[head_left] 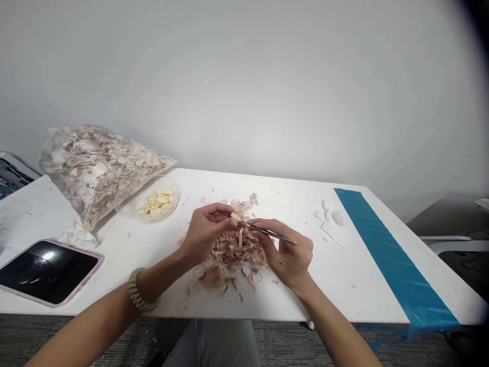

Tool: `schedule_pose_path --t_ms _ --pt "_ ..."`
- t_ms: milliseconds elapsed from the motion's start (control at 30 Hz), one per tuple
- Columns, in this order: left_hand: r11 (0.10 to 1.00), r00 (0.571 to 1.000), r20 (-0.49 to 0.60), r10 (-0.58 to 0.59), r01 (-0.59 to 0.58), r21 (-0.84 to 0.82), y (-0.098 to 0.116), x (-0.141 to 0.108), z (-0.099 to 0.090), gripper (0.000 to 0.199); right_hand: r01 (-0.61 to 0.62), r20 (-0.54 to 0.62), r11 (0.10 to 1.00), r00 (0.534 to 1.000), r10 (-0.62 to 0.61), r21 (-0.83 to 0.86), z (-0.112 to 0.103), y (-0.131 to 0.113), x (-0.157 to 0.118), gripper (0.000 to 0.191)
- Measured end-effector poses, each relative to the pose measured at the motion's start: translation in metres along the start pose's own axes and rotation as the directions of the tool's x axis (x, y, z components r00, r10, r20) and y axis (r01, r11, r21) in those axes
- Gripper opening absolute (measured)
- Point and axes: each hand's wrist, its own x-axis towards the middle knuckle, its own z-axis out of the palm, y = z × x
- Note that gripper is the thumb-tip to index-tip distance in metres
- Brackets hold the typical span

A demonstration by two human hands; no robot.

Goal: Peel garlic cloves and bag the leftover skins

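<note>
a clove held over a skin-strewn worktop

the left hand (210, 227) pinches a pale garlic clove (236, 217) between thumb and fingers; the right hand (288, 250) is clamped on a slim metal tool (273, 234), its tip at the clove. the hands are near each other, above a pile of papery skins (233, 250) midway along the worktop (298, 201). at left, a clear bowl (177, 193) with peeled cloves (156, 203) stands toward the rear edge, just beside a bulging bag of skins (107, 168). a dark-screened device (49, 272) lies near the front edge, left of the left forearm, with crumpled paper (78, 234) just behind it, so this side is the more crowded. at right, a broad stretch of white surface, dotted with pale scraps (332, 216), separates the right hand from blue tape (389, 252), which runs from rear edge to front edge.
</note>
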Motion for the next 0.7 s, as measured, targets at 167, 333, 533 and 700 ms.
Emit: schedule_pose_path --t_ms 167,333,533,700 --pt "1.0 1.0 -0.025 -0.015 0.015 0.021 -0.0008 -0.0004 0.0004 0.026 0.042 0.013 0.999 0.999 -0.043 0.017 0.0005 -0.0008 0.0024 0.035" --pt "1.0 1.0 -0.015 -0.007 0.007 0.011 -0.0029 -0.0008 -0.0011 0.025 0.114 0.028 0.993 0.993 -0.115 0.027 0.0012 -0.0019 0.0037 0.036" --pt "1.0 1.0 -0.011 -0.016 0.016 0.001 -0.0022 -0.0023 -0.0009 0.025 0.13 0.022 0.991 0.991 -0.13 0.027 0.0003 -0.001 0.0036 0.036" --pt "0.999 0.999 -0.011 -0.032 0.032 -0.013 -0.0028 -0.0007 -0.0009 0.027 0.138 0.012 0.989 0.99 -0.139 0.061 0.0015 -0.0004 0.0012 0.043"
